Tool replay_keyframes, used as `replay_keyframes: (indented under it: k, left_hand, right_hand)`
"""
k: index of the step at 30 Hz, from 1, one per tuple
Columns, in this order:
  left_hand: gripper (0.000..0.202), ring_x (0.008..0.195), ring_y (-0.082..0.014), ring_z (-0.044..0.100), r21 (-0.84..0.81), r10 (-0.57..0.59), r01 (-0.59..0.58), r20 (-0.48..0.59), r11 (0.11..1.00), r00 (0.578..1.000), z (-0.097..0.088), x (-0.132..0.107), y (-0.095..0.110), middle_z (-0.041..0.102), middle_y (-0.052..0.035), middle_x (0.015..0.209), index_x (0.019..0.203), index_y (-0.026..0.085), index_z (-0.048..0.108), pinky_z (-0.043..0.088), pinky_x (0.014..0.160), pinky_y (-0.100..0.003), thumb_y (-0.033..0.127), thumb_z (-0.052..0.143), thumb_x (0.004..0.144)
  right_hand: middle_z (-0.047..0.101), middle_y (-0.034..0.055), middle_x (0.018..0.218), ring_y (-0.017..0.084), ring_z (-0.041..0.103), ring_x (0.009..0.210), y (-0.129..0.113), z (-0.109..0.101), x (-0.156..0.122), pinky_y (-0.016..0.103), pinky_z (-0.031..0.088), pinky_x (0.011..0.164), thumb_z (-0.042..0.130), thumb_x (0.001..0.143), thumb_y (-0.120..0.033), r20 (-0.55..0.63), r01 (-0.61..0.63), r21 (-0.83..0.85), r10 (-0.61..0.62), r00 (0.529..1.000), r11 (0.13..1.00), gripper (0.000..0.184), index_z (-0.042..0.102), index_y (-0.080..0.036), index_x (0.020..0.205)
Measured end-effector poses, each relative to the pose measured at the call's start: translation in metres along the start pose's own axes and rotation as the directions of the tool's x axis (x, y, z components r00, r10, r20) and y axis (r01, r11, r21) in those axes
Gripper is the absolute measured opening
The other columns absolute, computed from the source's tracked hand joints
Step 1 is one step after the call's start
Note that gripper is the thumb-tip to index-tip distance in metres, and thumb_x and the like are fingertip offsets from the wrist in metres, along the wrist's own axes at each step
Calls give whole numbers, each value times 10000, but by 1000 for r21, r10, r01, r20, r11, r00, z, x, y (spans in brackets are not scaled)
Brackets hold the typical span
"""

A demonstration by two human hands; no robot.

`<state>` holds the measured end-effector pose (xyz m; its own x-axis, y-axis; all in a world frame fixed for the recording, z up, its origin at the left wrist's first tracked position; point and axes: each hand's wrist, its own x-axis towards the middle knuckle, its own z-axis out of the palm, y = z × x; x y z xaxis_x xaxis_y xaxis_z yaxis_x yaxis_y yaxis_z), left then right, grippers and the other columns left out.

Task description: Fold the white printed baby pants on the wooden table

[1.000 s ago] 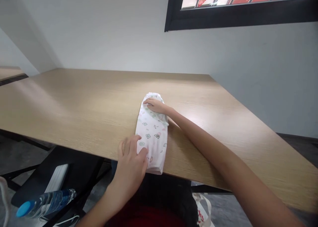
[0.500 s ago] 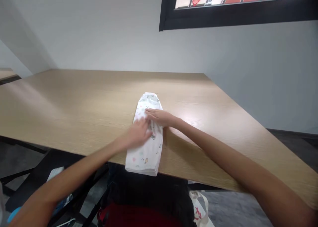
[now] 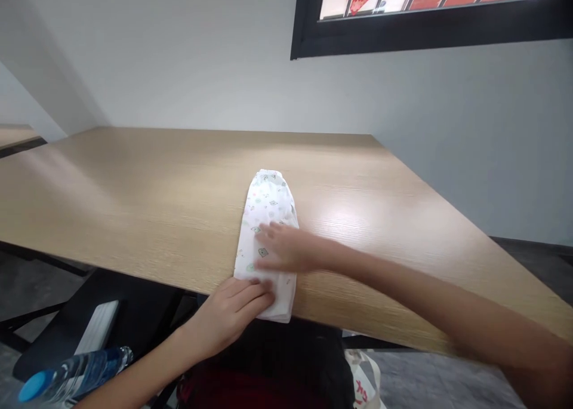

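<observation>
A folded white garment [image 3: 268, 203] with small coloured prints, looking like a small pair of trousers, lies lengthwise in front of me. Its narrow gathered end points to the wall, and its wider end reaches the table's front edge. My left hand [image 3: 235, 313] rests palm down on the near left corner, fingers laid over the cloth. My right hand [image 3: 286, 248], blurred by motion, is spread over the middle of the garment with its fingers apart. Some of the near part is hidden under both hands.
The garment lies on a wooden table [image 3: 156, 188] against a grey wall [image 3: 201, 57]. Below on the left, a water bottle [image 3: 80, 373] with a blue cap and a white object [image 3: 97, 326] lie on a black chair [image 3: 138, 301]. A cloth bag [image 3: 364, 379] is under the table.
My left hand has moved from the garment's middle down to its near corner. My right hand has slid nearer to me. The upper layer's print and creases look different, and the bottle shows more.
</observation>
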<state>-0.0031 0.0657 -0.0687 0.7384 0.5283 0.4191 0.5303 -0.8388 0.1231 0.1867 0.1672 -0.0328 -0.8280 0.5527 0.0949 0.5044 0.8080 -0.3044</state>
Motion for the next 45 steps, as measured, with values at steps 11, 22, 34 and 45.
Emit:
replay_keyframes:
  k: [11,22,34,45]
  left_hand:
    - [214,661,-106,577,-272,-314,315,48,909,948,-78,80,-30,651,19,839,1020,242,578,422,581,-196,293,460,849]
    - [349,1174,-257,403,49,-355,356,-16,933,935,11,131,-139,475,-122,1242,1134,145,521,301,986,-428,165,449,793]
    - [432,1306,-216,270,88,-287,277,131,957,949,8,24,-38,348,-74,1396,1332,159,329,262,1070,-409,310,302,928]
    - [256,1011,-201,518,140,-198,194,16,971,980,-1,39,-55,549,-95,1093,1082,155,515,446,871,-352,297,461,877]
  right_hand:
    - [619,55,789,215,576,628,-45,-25,-49,318,455,507,508,786,-263,-227,-182,401,290,930,898,524,358,-215,1285]
    - [478,181,1191,286,443,1050,64,-4,39,409,365,864,356,852,-86,-522,-480,-161,339,783,862,366,469,-56,1198]
    - [369,84,1346,345,282,1201,112,-6,95,720,120,897,257,959,-269,-245,-370,-344,298,923,863,390,352,-245,1336]
    - [574,83,930,236,492,896,38,-12,14,466,306,924,484,856,-234,-220,-20,-399,-75,973,917,158,611,-155,906]
